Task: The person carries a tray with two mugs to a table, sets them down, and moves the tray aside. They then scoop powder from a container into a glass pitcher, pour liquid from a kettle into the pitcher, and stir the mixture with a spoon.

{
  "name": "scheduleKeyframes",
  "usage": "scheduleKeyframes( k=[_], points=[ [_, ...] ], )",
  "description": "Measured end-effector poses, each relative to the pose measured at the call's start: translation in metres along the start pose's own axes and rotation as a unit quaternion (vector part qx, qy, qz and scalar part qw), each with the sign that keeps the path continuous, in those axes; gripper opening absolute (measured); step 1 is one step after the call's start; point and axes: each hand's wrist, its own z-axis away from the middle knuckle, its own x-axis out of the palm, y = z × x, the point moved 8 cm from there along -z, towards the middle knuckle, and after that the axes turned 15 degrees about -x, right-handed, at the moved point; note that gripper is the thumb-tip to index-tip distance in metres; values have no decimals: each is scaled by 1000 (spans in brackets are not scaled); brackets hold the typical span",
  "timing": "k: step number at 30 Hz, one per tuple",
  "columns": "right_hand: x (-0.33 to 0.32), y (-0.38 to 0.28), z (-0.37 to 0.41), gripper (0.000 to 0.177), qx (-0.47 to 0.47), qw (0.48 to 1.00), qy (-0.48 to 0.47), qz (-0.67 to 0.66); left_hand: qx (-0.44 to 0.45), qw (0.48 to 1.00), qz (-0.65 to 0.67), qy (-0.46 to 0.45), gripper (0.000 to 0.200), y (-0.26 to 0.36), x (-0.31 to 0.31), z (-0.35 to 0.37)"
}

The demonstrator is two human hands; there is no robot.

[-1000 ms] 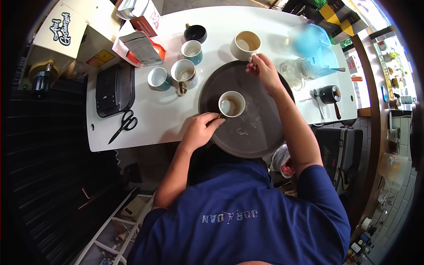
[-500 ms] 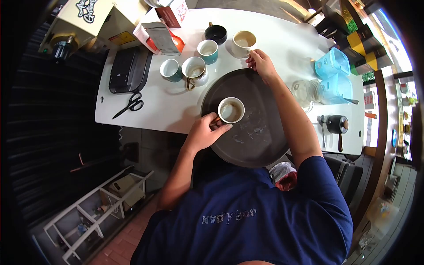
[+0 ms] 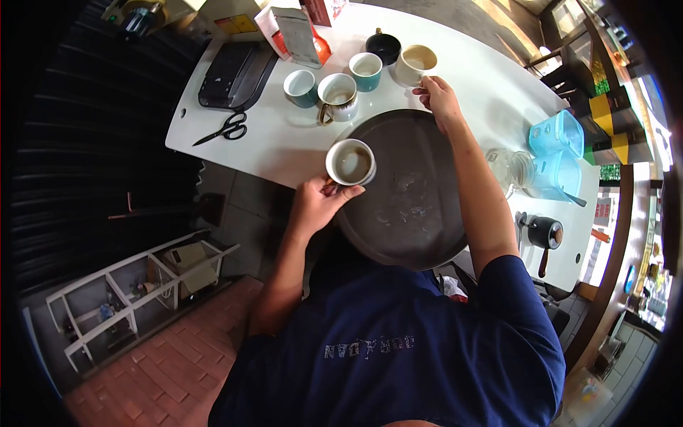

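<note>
My left hand (image 3: 318, 206) is closed on a small white cup (image 3: 351, 162) with some murky liquid or residue in it, held over the left edge of a round dark tray (image 3: 409, 206). Beyond the tray, the fingers of my right hand (image 3: 440, 99) pinch the handle of a beige mug (image 3: 416, 64), which stands on the white table (image 3: 284, 146). Left of that mug are a black cup (image 3: 383, 47), a teal cup (image 3: 366, 71), a white mug with a gold handle (image 3: 338, 98) and another teal cup (image 3: 301, 88). Wet marks show on the tray.
Black scissors (image 3: 228, 128) and a black scale-like device (image 3: 237, 75) lie at the table's left. Foil bags (image 3: 302, 35) stand behind. At the right are a glass jar (image 3: 510, 169), light-blue containers (image 3: 557, 135) and a small black pot with a handle (image 3: 545, 233).
My left hand has lifted the white cup from over the tray's middle left to its edge. My right hand stays at the beige mug's handle. The whole view has shifted and turned somewhat.
</note>
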Motion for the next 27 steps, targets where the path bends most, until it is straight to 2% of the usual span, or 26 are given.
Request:
scheduleKeyframes(
  k=[4,7,8,11,17,27],
  points=[
    [1,2,0,27,1,1000,3,-5,2,986,165,26,24,-24,-35,-4],
    [0,3,-1,28,-2,1000,5,-10,-14,985,139,101,24,-33,-66,-11],
    [0,4,-1,28,-3,1000,5,-9,-26,987,104,116,28,-46,-76,-18],
    [-2,7,-2,28,-2,1000,9,3,-24,982,116,145,33,-51,-91,-34],
    [-1,10,-2,27,13,1000,20,12,-91,980,85,153,38,-58,-101,-55],
    [2,9,1,27,44,998,32,12,-109,979,91,147,38,-66,-105,-77]
  ],
)
